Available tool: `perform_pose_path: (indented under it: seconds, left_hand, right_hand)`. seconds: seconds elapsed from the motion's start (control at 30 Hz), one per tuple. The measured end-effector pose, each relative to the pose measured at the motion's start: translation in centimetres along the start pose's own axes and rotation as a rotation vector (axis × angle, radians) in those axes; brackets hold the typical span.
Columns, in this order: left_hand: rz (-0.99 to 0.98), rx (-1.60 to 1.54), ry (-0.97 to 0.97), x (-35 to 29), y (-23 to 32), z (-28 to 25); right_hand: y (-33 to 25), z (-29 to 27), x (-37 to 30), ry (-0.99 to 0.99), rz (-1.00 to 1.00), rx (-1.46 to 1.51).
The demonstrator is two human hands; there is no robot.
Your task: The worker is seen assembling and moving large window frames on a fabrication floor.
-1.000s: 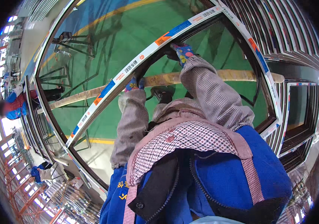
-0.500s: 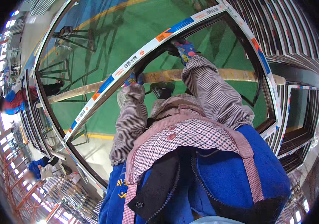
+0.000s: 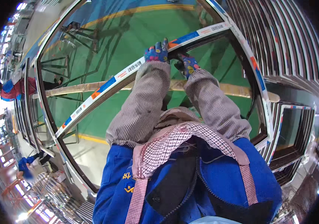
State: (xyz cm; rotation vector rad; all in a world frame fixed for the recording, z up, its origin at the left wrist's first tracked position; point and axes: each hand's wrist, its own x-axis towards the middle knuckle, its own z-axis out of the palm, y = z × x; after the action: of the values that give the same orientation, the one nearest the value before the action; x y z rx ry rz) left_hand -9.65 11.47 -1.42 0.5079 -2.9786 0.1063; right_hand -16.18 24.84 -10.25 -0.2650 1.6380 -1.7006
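Observation:
A large window frame (image 3: 103, 87) with a white, blue and orange taped crossbar spans the view in front of me. My left hand (image 3: 156, 53), in a patterned blue glove, lies across the crossbar's middle with its fingers stretched over the top. Just right of it, my right hand (image 3: 189, 65), in a matching glove, is curled beside the bar's dark lower side. Something dark shows at its fingers; whether that is the glove's palm or a held piece is unclear. Striped sleeve covers reach down both forearms.
A long padded beam (image 3: 219, 89) runs beneath the frame. Many frames (image 3: 286, 41) stand stacked at far right, with smaller dark ones (image 3: 294, 130) below. A black metal stand (image 3: 79, 33) is at far left. A person in red and blue (image 3: 17, 89) works at the left.
My left hand has moved right and up along the crossbar, from its underside onto its top, close to my right hand. My right hand has come slightly nearer to me.

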Motion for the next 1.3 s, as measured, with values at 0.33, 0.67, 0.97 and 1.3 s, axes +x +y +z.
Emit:
perform_pose_path:
  seconds: [0.33,0.67,0.97,1.3]
  left_hand:
    - [-0.06,-0.122,-0.431,1.0,-1.8,-1.0]
    - [-0.047,-0.125,-0.143,1.8,1.8,1.3]
    - [-0.044,-0.067,-0.258,2.6,2.5,1.4]
    - [-0.086,-0.179,-0.065,4.6,2.8,3.0]
  right_hand:
    - [-10.0,-1.9,-2.2,0.285,-0.742,-1.231]
    - [-10.9,-4.1,4.5,-0.282,-1.108,-1.598]
    - [-10.6,-5.0,3.3,-0.089,-1.243,-1.513]
    - [-13.0,-3.5,4.2,-0.353,-0.952,-1.342]
